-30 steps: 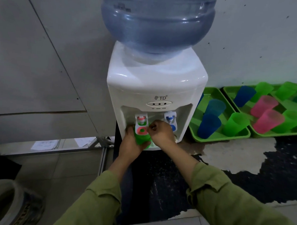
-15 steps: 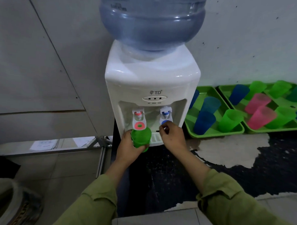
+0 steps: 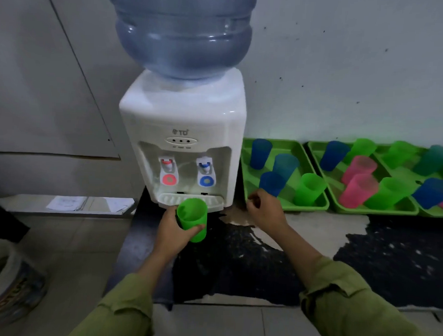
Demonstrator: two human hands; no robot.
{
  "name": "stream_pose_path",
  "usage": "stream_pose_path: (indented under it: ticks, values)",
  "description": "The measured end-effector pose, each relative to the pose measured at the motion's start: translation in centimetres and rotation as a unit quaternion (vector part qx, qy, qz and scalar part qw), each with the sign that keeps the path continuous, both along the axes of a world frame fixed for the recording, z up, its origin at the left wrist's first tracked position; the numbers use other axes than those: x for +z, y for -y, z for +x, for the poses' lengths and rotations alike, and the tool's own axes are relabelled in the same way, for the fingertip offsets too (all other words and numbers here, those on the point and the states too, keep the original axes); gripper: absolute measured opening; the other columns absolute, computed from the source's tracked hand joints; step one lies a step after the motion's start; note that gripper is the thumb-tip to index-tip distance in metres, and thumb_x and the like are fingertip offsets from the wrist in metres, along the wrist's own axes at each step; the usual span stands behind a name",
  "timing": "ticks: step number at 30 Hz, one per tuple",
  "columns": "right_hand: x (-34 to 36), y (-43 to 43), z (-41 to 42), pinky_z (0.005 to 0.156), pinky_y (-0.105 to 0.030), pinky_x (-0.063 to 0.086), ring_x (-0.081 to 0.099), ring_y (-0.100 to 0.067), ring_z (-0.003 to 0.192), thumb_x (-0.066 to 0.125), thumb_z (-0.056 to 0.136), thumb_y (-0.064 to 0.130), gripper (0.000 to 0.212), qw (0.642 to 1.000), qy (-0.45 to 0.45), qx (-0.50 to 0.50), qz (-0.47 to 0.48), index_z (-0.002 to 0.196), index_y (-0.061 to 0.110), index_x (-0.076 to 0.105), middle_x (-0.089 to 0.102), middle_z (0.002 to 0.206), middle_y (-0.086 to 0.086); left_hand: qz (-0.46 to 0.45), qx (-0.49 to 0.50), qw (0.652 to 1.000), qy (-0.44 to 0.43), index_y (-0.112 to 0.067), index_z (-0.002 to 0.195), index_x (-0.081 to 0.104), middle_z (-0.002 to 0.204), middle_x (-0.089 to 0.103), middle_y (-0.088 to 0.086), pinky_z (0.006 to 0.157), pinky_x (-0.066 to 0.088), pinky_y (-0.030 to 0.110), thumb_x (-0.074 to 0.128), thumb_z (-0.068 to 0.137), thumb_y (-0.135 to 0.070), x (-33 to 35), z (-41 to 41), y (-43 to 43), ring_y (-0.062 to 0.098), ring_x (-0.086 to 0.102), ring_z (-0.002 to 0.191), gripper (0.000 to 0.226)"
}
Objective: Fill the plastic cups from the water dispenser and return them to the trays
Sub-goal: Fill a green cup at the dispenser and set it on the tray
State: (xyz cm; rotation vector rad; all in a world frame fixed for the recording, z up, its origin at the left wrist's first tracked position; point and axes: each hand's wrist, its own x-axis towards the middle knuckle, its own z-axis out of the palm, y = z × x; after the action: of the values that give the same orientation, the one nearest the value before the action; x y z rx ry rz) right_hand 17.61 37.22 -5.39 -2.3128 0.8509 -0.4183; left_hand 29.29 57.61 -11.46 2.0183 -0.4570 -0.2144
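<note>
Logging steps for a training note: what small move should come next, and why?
Probably carry the green cup rightward to the nearest green tray: the left hand grips it below the taps, and that tray shows bare space.

Worn black surface (image 3: pixel 236 267) under white water dispenser (image 3: pixel 184 120) and green trays (image 3: pixel 315 208).

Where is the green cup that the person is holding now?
In the head view, the green cup sits near the centre, gripped by the left hand just in front of the water dispenser's drip tray.
</note>
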Motion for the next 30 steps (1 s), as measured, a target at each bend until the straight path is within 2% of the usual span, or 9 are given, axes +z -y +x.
stream_pose_path:
  ticks: [2, 4, 6, 8, 13, 18, 21, 24, 30]
  values:
    - [0.6, 2.1, -1.6, 0.069, -0.030, 0.041, 0.061, -0.032, 0.090, 0.058, 0.087, 0.018, 0.019, 0.999, -0.014, 0.024, -0.025, 0.099, 0.003, 0.060, 0.067, 0.095, -0.017, -0.001, 0.005, 1.000, 0.018, -0.027, 0.099, 0.053, 0.099, 0.061, -0.005, 0.074, 0.043, 0.021, 0.089, 0.052, -0.032, 1.2, -1.8, 1.7, 0.009, 0.057, 0.087, 0.059]
    - [1.3, 4.0, -2.8, 0.073, -0.034, 0.044, 0.060, -0.034, 0.091, 0.057, 0.088, 0.018, 0.021, 0.998, -0.015, 0.041, -0.037, 0.100, 0.001, 0.058, 0.065, 0.098, -0.019, -0.007, -0.002, 0.999, 0.032, -0.028, 0.097, 0.052, 0.093, 0.061, -0.008, 0.069, 0.044, 0.019, 0.088, 0.053, -0.036, 2.5, -2.9, 3.5, 0.006, 0.057, 0.081, 0.058]
    - [2.1, 5.9, -3.8, 0.075, -0.037, 0.046, 0.060, -0.034, 0.091, 0.057, 0.088, 0.018, 0.022, 0.998, -0.009, 0.043, -0.042, 0.100, 0.000, 0.059, 0.065, 0.097, -0.019, -0.018, -0.006, 0.999, 0.039, -0.023, 0.098, 0.054, 0.094, 0.063, -0.004, 0.074, 0.051, 0.028, 0.088, 0.054, -0.037, 3.8, -3.9, 5.7, 0.011, 0.061, 0.083, 0.057]
    - [2.9, 8.0, -4.7, 0.076, -0.033, 0.045, 0.060, -0.033, 0.092, 0.058, 0.088, 0.018, 0.023, 0.998, 0.001, 0.036, -0.043, 0.102, 0.001, 0.060, 0.065, 0.099, -0.017, -0.017, -0.003, 0.998, 0.064, -0.020, 0.099, 0.054, 0.096, 0.065, 0.000, 0.078, 0.052, 0.030, 0.086, 0.054, -0.043, 5.3, -4.7, 8.2, 0.015, 0.062, 0.085, 0.060]
    - [4.9, 12.6, -5.5, 0.083, -0.038, 0.050, 0.063, -0.031, 0.094, 0.060, 0.086, 0.015, 0.022, 0.998, 0.043, 0.028, -0.044, 0.103, 0.002, 0.061, 0.067, 0.103, -0.016, -0.035, -0.023, 0.995, 0.094, -0.025, 0.098, 0.051, 0.099, 0.061, -0.006, 0.075, 0.047, 0.026, 0.083, 0.056, -0.049, 9.6, -5.2, 14.9, 0.013, 0.060, 0.089, 0.058]
    - [5.7, 17.5, -4.5, 0.085, -0.031, 0.045, 0.062, -0.027, 0.101, 0.059, 0.088, 0.019, 0.027, 0.998, 0.033, 0.008, -0.053, 0.109, 0.003, 0.061, 0.067, 0.109, -0.013, -0.037, -0.011, 0.990, 0.136, -0.020, 0.101, 0.051, 0.100, 0.058, -0.003, 0.071, 0.039, 0.021, 0.082, 0.057, -0.049, 12.9, -4.2, 21.8, 0.011, 0.053, 0.086, 0.061]
    - [5.7, 20.2, -3.6, 0.089, -0.034, 0.045, 0.060, -0.029, 0.106, 0.059, 0.088, 0.019, 0.031, 0.998, 0.016, 0.002, -0.053, 0.114, 0.001, 0.059, 0.065, 0.114, -0.015, -0.037, -0.022, 0.990, 0.135, -0.016, 0.106, 0.051, 0.109, 0.059, 0.003, 0.080, 0.048, 0.028, 0.081, 0.058, -0.047, 14.0, -3.1, 25.9, 0.018, 0.059, 0.096, 0.065]
    - [5.3, 23.6, -2.4, 0.089, -0.032, 0.043, 0.058, -0.030, 0.108, 0.059, 0.088, 0.019, 0.034, 0.999, -0.006, -0.013, -0.052, 0.117, 0.001, 0.058, 0.064, 0.116, -0.016, -0.042, -0.037, 0.990, 0.131, -0.015, 0.115, 0.049, 0.116, 0.056, 0.006, 0.088, 0.049, 0.036, 0.081, 0.060, -0.046, 14.5, -1.3, 30.4, 0.023, 0.057, 0.103, 0.071]
    - [3.6, 28.8, -0.3, 0.092, -0.030, 0.038, 0.052, -0.028, 0.118, 0.058, 0.090, 0.023, 0.040, 0.997, -0.065, 0.003, -0.034, 0.124, 0.003, 0.053, 0.057, 0.127, -0.015, -0.028, -0.050, 0.992, 0.115, -0.015, 0.121, 0.046, 0.121, 0.055, 0.007, 0.090, 0.047, 0.035, 0.081, 0.060, -0.044, 13.5, 1.6, 37.3, 0.024, 0.055, 0.106, 0.076]
